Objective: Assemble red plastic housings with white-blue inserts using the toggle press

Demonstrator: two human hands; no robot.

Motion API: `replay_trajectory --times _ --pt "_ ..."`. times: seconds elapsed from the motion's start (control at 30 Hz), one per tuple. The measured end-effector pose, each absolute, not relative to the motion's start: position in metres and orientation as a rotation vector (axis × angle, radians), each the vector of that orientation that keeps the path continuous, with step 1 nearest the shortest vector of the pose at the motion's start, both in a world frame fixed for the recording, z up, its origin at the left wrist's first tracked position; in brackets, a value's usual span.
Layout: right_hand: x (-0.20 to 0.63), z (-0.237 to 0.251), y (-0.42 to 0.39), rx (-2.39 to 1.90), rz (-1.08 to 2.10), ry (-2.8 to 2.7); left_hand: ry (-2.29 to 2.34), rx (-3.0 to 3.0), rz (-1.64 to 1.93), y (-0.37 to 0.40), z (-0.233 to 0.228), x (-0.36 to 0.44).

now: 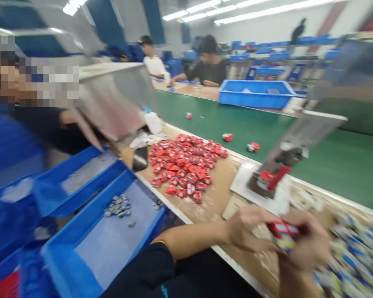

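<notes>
Both my hands meet low at the right, over the wooden bench edge. My left hand (pixel 250 229) and my right hand (pixel 309 248) together grip a small red toy car (pixel 282 232) with white and blue parts. The picture is blurred, so the fingers' exact hold is unclear. Just beyond them a small press jig (pixel 269 179) holds a red piece on a white base plate (pixel 245 174). A pile of several red toy parts (pixel 185 165) lies on the bench to the left of the jig.
Blue bins (pixel 112 236) stand at my left, one holding several small grey-blue pieces (pixel 118 205). A heap of blue and white parts (pixel 357 256) lies at right. A green conveyor belt (pixel 329 153) carries a few toy cars (pixel 227 136). Other people sit nearby and across.
</notes>
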State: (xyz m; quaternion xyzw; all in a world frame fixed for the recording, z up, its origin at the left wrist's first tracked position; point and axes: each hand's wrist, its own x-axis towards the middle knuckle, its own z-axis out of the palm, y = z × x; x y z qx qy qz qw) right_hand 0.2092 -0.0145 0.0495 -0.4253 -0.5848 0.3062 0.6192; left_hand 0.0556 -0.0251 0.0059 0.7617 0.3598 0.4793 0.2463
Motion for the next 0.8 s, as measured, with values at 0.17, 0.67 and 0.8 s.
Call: replay_trajectory --times 0.17,0.67,0.8 --pt "0.201 0.057 0.011 -0.909 0.871 -1.212 0.966 2.249 1.202 -0.023 0.049 -0.01" --pt "0.227 0.115 0.041 -0.446 1.26 -1.773 1.038 2.55 0.28 0.079 0.08 -0.028" --pt "0.209 0.197 0.075 -0.687 0.964 -1.724 1.054 2.535 0.268 0.079 0.08 -0.032"
